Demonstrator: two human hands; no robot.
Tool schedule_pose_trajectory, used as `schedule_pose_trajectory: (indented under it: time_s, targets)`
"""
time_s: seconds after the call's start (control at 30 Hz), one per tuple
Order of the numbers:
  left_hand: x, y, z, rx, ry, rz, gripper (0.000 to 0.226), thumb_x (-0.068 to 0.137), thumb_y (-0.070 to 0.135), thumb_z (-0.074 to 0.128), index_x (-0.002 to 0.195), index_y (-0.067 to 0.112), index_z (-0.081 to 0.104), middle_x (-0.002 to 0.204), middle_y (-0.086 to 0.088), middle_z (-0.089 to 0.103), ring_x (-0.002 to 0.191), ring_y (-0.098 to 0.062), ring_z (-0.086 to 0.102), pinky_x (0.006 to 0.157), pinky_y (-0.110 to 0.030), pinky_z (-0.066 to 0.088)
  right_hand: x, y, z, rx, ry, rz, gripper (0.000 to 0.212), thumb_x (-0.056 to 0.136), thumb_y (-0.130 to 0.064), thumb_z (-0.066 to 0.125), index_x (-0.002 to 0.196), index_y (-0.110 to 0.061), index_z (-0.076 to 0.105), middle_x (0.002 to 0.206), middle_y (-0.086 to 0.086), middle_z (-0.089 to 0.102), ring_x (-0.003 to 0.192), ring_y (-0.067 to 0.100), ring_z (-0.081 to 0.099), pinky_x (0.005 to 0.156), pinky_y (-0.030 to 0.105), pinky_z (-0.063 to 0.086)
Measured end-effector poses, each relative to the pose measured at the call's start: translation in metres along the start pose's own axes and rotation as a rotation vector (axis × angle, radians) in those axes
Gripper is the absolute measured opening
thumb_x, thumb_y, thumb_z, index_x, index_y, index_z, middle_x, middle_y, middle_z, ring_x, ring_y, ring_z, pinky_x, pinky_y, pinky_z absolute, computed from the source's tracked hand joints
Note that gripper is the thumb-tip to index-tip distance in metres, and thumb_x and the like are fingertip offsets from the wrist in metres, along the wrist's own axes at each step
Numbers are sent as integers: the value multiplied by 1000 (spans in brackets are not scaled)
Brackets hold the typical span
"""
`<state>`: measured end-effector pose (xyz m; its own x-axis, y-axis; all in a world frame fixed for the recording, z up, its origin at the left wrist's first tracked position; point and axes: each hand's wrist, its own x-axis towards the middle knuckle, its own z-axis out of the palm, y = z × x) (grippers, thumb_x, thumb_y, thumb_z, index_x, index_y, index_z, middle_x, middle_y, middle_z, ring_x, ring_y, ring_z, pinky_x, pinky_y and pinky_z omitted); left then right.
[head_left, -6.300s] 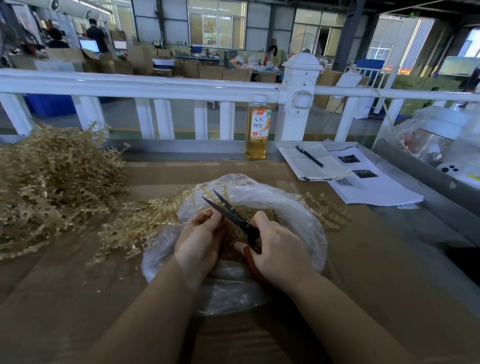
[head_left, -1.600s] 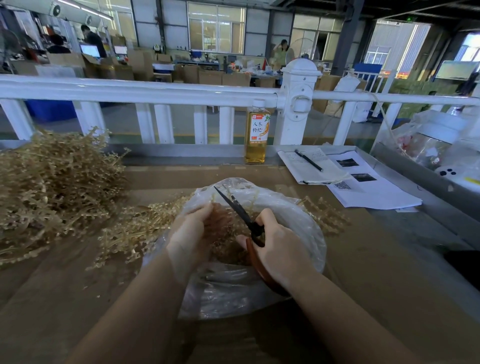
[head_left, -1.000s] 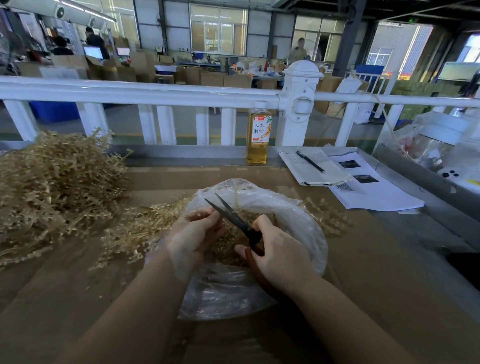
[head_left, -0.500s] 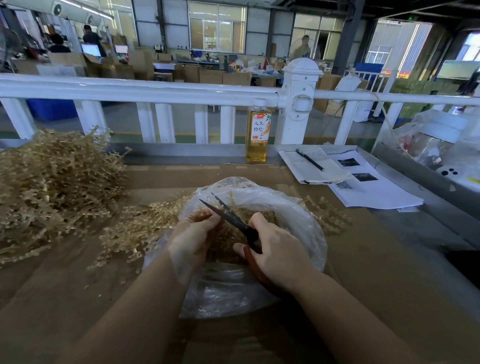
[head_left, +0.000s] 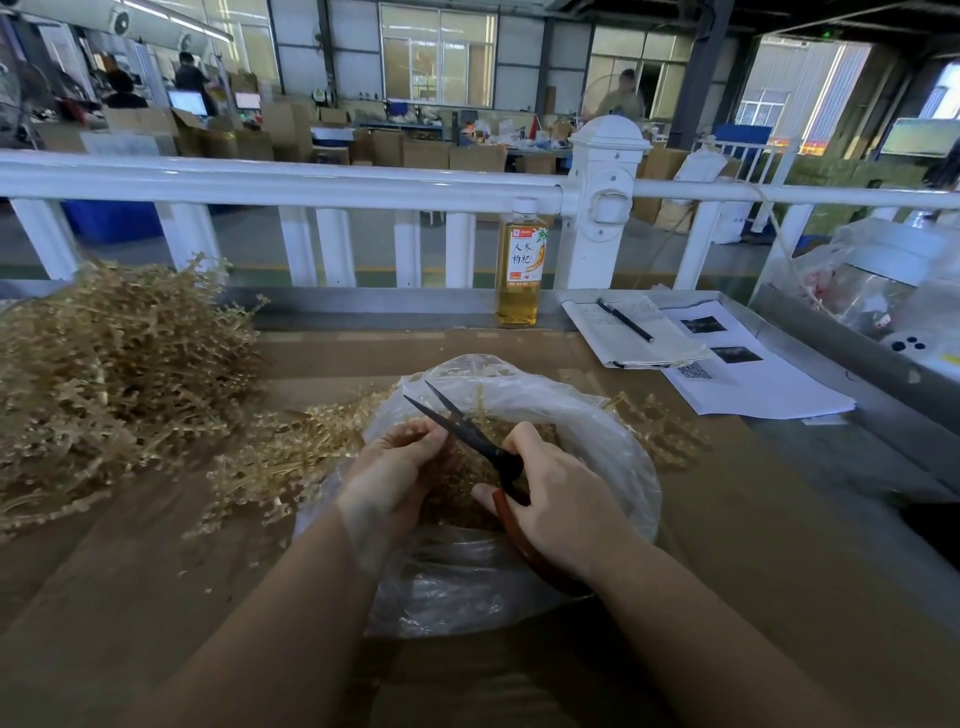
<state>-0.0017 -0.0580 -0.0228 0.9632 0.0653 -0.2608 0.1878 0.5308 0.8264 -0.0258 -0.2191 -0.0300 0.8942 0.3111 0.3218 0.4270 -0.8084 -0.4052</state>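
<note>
Gold sprig (head_left: 404, 429), likely light and brittle and best held by its stem, is being pinched in the left hand (head_left: 395, 470) over the bag (head_left: 618, 447) in the middle of the bench (head_left: 779, 530), the right hand (head_left: 563, 501) gripping the scissors (head_left: 465, 428).

bottle (head_left: 521, 270) | label reads 人参枸杞 | paper sheet (head_left: 753, 387) | QR code, other print unreadable

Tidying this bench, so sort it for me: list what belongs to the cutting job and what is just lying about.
In the job: scissors in the right hand; sprig pinched by the left hand; plastic bag; pile of golden sprigs.
Lying about: drink bottle; notebook with pen; printed sheets.
</note>
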Motion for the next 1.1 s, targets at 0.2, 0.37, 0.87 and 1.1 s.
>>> schedule_pose_trajectory:
  time_s: [0.2, 0.37, 0.87, 1.1]
  targets:
    - [0, 0, -2, -44, 0, 0, 17, 91, -6, 50, 80, 6, 55, 76, -8, 62, 70, -16, 61, 60, -20, 55, -1, -2, -1, 10, -20, -7, 33, 88, -54, 55, 102, -30, 36, 96, -5, 58, 88, 11, 52, 72, 22, 34]
    - [-3, 0, -3, -83, -20, -5, 19, 92, -5, 49, 79, 6, 57, 59, -3, 68, 53, -11, 66, 47, -18, 52, -1, -3, -3, 21, -39, -19, 31, 89, -51, 55, 100, -30, 36, 96, -4, 58, 89, 12, 52, 73, 22, 34]
    - [-2, -1, -3, -52, -33, 3, 11, 91, -3, 52, 84, 4, 57, 62, -8, 67, 52, -15, 67, 45, -21, 51, 1, -5, -3, -40, -36, -27, 32, 90, -53, 52, 96, -29, 31, 86, -4, 58, 74, 14, 51, 67, 27, 35]
    - [-1, 0, -4, -32, -37, -25, 14, 91, -4, 52, 81, 4, 57, 57, -6, 67, 50, -15, 66, 44, -22, 52, -1, -5, 2, -51, -16, -25, 33, 92, -51, 52, 99, -30, 28, 88, -4, 57, 77, 13, 53, 68, 25, 39]
